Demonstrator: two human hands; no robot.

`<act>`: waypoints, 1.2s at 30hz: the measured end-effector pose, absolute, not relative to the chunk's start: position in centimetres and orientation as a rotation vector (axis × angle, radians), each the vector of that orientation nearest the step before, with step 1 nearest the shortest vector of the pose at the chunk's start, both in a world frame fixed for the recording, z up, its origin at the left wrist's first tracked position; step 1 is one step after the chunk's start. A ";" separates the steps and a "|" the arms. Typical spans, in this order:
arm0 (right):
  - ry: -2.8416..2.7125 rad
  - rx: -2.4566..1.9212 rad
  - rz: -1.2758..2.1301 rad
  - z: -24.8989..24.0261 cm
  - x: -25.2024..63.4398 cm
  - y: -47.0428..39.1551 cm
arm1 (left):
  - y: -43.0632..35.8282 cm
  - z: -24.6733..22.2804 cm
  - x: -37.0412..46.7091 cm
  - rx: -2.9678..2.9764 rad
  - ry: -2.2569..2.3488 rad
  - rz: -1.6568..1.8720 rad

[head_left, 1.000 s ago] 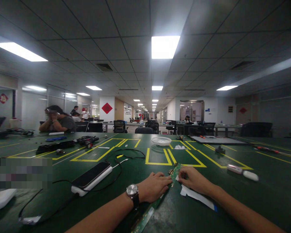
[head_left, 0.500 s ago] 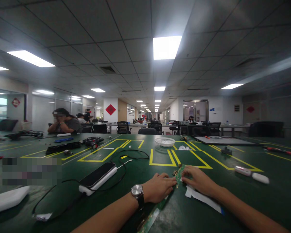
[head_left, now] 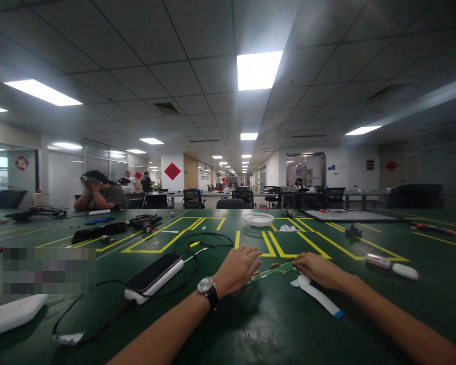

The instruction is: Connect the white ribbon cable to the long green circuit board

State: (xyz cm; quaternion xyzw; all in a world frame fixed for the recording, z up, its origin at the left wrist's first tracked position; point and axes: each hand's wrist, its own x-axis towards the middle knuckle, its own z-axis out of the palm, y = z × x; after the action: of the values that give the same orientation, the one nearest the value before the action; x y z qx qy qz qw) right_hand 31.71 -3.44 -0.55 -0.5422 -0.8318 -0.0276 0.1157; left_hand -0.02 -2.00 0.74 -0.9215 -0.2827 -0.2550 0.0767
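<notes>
A long narrow green circuit board (head_left: 271, 272) lies between my two hands, slanting slightly up to the right. My right hand (head_left: 314, 268) pinches its right end. My left hand (head_left: 238, 267), with a watch on the wrist, is at the board's left end, fingers extended and somewhat apart; the palm side is hidden. A white flat ribbon cable (head_left: 319, 296) with a blue tip lies on the green table (head_left: 266, 332) just below my right hand.
A dark phone (head_left: 154, 274) rests on a white block at left, among black cables. Behind my hands stands a white basket (head_left: 257, 219). At right are a white-and-pink object (head_left: 378, 261), a small black part (head_left: 353, 231) and a large board (head_left: 349, 216). A person (head_left: 102, 191) sits far left.
The circuit board has turned from steeply slanted to nearly crosswise. My left hand has lifted and moved up and left, its fingers spreading. My right hand has shifted slightly right.
</notes>
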 end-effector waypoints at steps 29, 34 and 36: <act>-2.020 -2.103 -0.208 -5.0 36.6 0.5 | -2.5 0.1 0.2 -2.597 -0.827 -0.450; -2.015 -2.064 -0.206 -5.4 37.3 1.1 | -0.9 0.7 -1.8 -2.435 -1.282 -0.474; -2.016 -2.059 -0.195 -5.4 37.3 1.1 | -0.3 0.6 -2.4 -2.415 -1.403 -0.433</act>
State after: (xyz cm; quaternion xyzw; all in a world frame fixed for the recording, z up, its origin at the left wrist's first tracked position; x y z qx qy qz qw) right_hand 37.28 1.08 -5.41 -0.7072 -0.6924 -0.0669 0.1262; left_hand -2.40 -0.35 0.56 -0.8438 -0.4903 -0.1513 0.1571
